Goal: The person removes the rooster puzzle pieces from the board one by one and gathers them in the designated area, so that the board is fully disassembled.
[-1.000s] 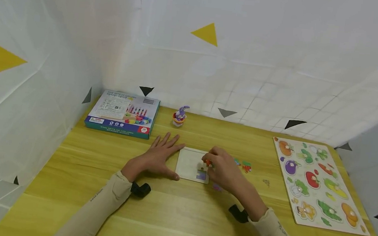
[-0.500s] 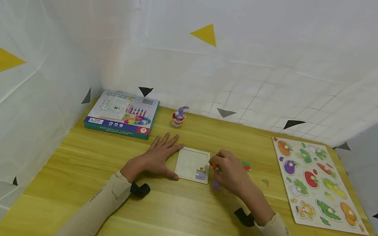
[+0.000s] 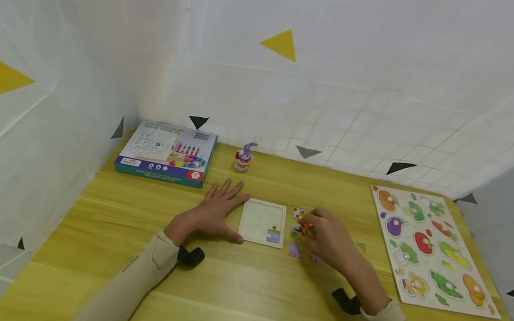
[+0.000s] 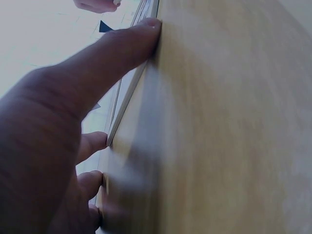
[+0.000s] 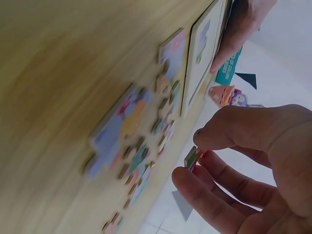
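My left hand (image 3: 212,215) lies with fingers spread on the table, thumb and index finger touching the left side of a shallow puzzle frame (image 3: 258,215). One purple and green jigsaw piece (image 3: 273,235) sits in the frame's lower right corner. To the right of the frame, my right hand (image 3: 330,240) pinches a small jigsaw piece (image 5: 191,157) between thumb and fingers, above the table. Under and beside that hand lie several loose jigsaw pieces (image 5: 119,126), partly hidden by it in the head view.
A bead-set box (image 3: 164,154) lies at the back left. Near it stands a purple rabbit figure (image 3: 244,158) in a cup-like base. On the right is a vegetable peg puzzle board (image 3: 434,250). White sheeting (image 3: 245,92) rises behind the table.
My right hand has moved right, from over the puzzle frame to above the loose pieces, still pinching a jigsaw piece. The left hand has stayed in place.
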A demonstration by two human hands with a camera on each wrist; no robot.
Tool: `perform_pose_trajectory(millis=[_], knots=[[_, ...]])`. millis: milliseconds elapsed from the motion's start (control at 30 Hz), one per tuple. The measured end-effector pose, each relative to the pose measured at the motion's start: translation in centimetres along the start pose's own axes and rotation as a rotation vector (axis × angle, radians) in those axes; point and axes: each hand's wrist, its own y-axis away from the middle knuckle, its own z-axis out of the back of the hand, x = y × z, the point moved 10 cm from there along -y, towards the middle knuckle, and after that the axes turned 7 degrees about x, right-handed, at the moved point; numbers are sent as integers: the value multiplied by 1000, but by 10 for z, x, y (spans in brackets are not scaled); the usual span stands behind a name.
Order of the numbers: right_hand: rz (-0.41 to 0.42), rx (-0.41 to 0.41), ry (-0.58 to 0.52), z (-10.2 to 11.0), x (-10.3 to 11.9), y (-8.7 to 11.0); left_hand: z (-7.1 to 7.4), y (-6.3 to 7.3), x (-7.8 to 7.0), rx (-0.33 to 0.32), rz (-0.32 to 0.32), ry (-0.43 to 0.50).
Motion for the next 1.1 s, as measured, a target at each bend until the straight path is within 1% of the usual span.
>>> perform_pose_trajectory(millis=[133,433,633,867,1100], knots=[[-16,-3,13,2,-6,5,1,1,0,6,11,3],[-71,8,17,5,-18,12,3,1,1,4,13,1],[-88,11,-3,5,-26,18,3,0,1,-2,4,9],[-99,-8,11,8,-35,27,2,-1,0,-7,-5,3],[-113,-16,24,8,-42,36,1,-1,0,3,7,2]])
